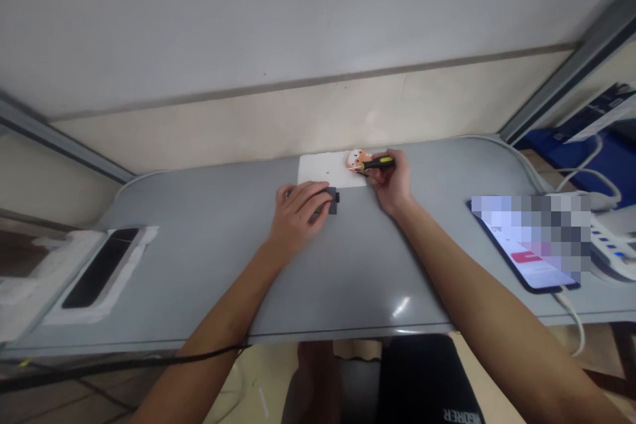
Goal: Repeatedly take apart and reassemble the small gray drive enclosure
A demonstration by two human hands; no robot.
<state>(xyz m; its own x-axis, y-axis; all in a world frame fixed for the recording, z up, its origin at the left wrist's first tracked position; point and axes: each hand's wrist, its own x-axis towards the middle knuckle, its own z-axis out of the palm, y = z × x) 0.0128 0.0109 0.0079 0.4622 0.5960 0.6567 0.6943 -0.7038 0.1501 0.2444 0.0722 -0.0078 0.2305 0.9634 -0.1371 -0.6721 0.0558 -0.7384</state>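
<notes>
Near the far middle of the grey desk, my left hand [301, 210] is closed over a small dark grey box-shaped device [332, 202], whose right end with a black stub sticks out past the fingers. My right hand [392, 182] grips a screwdriver [380, 163] with a black and yellow handle, its thin shaft pointing left. Just behind that shaft lies a small orange and white round object [355, 159], its kind unclear. It rests on a white sheet [318, 169], which also carries a tiny dark speck, perhaps a screw.
A lit phone [527, 245] with a cable lies at the right, beside a white power strip [613, 248]. At the left, a dark phone [102, 268] rests on white wrapping. A pale wall [278, 119] bounds the desk's back. A black cable [124, 364] crosses below the front edge.
</notes>
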